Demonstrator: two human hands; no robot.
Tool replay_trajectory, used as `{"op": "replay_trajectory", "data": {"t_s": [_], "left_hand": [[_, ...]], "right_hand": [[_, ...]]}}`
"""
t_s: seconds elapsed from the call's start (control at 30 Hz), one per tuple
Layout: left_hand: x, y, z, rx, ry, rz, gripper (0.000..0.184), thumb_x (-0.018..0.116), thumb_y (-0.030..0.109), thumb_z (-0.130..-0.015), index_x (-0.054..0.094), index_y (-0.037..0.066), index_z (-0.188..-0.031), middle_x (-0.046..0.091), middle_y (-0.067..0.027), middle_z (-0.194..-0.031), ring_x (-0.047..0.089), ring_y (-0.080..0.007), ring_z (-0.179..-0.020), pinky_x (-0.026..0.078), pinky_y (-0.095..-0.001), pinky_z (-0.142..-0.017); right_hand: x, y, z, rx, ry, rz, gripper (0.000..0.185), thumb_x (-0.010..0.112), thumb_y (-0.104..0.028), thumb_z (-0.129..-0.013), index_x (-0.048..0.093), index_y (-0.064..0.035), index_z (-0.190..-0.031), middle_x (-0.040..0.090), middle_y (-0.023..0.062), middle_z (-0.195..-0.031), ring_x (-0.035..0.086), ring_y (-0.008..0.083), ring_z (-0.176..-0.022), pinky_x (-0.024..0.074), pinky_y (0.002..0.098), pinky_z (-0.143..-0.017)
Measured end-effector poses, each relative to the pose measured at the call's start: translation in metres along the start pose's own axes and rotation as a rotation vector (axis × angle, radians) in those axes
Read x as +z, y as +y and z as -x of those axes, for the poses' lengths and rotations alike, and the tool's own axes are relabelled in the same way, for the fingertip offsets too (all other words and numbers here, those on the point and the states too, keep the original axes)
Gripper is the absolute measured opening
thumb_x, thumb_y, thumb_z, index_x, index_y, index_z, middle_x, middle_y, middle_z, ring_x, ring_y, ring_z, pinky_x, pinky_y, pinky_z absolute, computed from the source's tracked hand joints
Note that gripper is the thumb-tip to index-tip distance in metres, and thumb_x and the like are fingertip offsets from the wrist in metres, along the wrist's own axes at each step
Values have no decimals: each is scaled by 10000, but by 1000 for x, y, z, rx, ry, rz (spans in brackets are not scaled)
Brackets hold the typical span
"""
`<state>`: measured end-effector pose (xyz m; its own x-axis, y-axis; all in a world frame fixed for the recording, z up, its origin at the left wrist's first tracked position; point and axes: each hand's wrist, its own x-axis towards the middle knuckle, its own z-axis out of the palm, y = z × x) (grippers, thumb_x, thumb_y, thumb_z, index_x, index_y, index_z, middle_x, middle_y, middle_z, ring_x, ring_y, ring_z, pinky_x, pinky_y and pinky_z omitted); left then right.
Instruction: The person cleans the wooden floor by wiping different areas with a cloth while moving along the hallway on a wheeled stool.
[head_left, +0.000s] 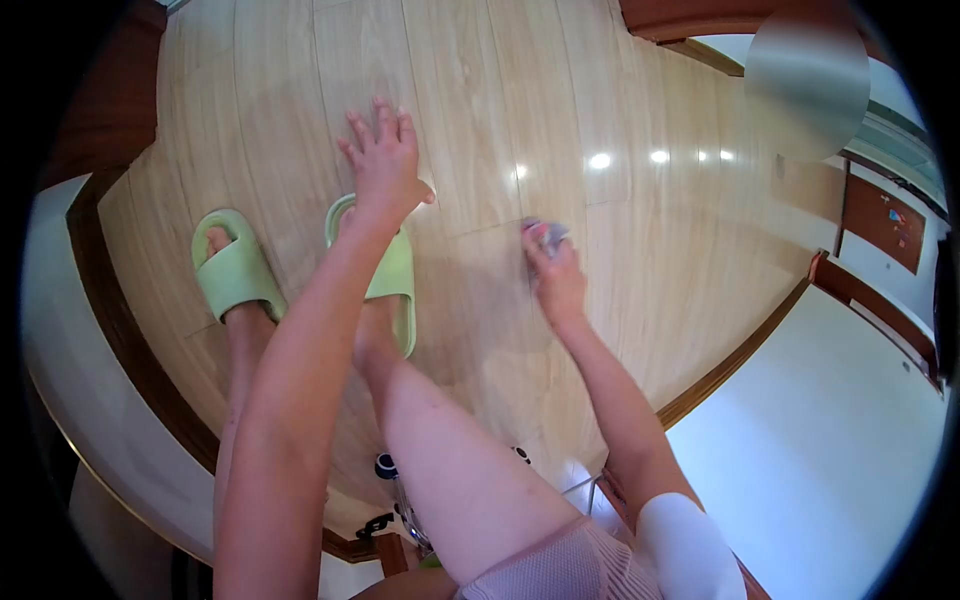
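Observation:
My left hand (pixel 385 165) stretches out over the wood-plank floor (pixel 480 120), fingers spread, holding nothing. Just below it in the view is the green slipper (pixel 392 270) on my right foot, partly covered by my left forearm. The other green slipper (pixel 238 262) is on my left foot. Low at the floor, my right hand (pixel 560 280) has its fingers closed on a small grey-purple cloth (pixel 548 236), which looks crumpled. Motion blur and the fingers hide part of the cloth, and a spot of pink shows there.
Dark brown wooden furniture (pixel 105 95) stands at the upper left. A white wall with brown skirting (pixel 740 350) runs along the right. Small wheels on a metal frame (pixel 388 466) show behind my legs. A round, blurred grey shape (pixel 808 90) covers part of the upper right.

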<state>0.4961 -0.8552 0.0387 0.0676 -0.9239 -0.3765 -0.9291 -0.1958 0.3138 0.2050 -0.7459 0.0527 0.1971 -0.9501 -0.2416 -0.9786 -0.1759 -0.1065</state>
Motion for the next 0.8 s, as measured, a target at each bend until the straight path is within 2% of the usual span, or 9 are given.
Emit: {"op": "replay_trajectory", "data": {"t_s": [0.03, 0.07, 0.17, 0.27, 0.37, 0.47, 0.57, 0.67, 0.8], "left_hand": [[0, -4, 2, 15, 15, 31, 1241, 950, 325, -513, 307, 46, -1537, 96, -235, -1642, 87, -565, -1465, 218, -718, -1119], [-1, -8, 5, 30, 34, 64, 1219, 948, 327, -519, 328, 44, -1530, 96, -235, -1642, 77, -561, -1468, 208, -717, -1123], [-15, -22, 16, 144, 89, 66, 1024, 913, 334, -633, 423, 19, -1475, 294, -253, -1579, 260, -481, -1455, 311, -615, -1131], [-22, -59, 16, -49, -335, 766, 746, 826, 314, -788, 526, -6, -1391, 518, -225, -1435, 480, -368, -1354, 431, -468, -1087], [-67, -69, 78, -37, -165, 892, 577, 743, 319, -871, 592, -42, -1294, 651, -222, -1254, 676, -285, -1102, 533, -367, -937], [-79, -92, 111, -95, -6, 915, 469, 707, 247, -907, 616, -39, -1269, 680, -199, -1208, 694, -249, -1058, 552, -352, -878], [-119, -78, 145, -141, 112, 935, 368, 706, 212, -915, 675, -12, -1205, 710, -132, -1137, 673, -193, -1044, 531, -306, -892], [-150, -54, 178, -62, 236, 954, 305, 689, 195, -920, 702, -15, -1141, 736, -134, -1022, 696, -168, -956, 543, -305, -814], [-215, -25, 217, 101, 324, 1059, 279, 698, 197, -919, 718, -9, -1105, 740, -100, -965, 692, -150, -917, 537, -282, -810]], "right_hand": [[-2, 18, -10, -24, 32, 5, 496, 554, -88, -925, 534, -254, -1391, 561, 201, -1129, 634, 411, -957, 547, 491, -766], [-9, 27, -27, 150, 22, 66, 464, 531, -122, -954, 543, -270, -1394, 570, 192, -1129, 638, 405, -963, 553, 489, -762], [-15, 80, -71, 489, -60, 198, 364, 468, -253, -1026, 589, -292, -1367, 616, 183, -1103, 666, 352, -938, 570, 444, -683], [-47, 90, -77, 572, -262, -436, 329, 476, -279, -1024, 636, -272, -1311, 634, 153, -1039, 684, 289, -897, 564, 384, -616], [-38, 106, -59, 693, -58, -1258, 355, 468, -280, -1023, 597, -254, -1352, 620, 100, -963, 656, 213, -779, 529, 310, -548], [-87, 87, -20, 635, -359, -2210, 389, 463, -230, -1016, 531, -190, -1398, 574, 65, -943, 537, 164, -703, 451, 264, -520], [-150, 34, 15, 499, -498, -2702, 389, 468, -216, -1008, 496, -124, -1386, 539, 67, -956, 416, 148, -683, 358, 236, -518], [-209, 11, 35, 222, -739, -2818, 360, 500, -217, -980, 526, -82, -1312, 504, 65, -955, 375, 148, -705, 324, 238, -535], [-256, -25, 40, 15, -896, -2709, 410, 501, -228, -954, 504, -66, -1331, 505, 75, -971, 383, 143, -721, 329, 242, -539]]}}
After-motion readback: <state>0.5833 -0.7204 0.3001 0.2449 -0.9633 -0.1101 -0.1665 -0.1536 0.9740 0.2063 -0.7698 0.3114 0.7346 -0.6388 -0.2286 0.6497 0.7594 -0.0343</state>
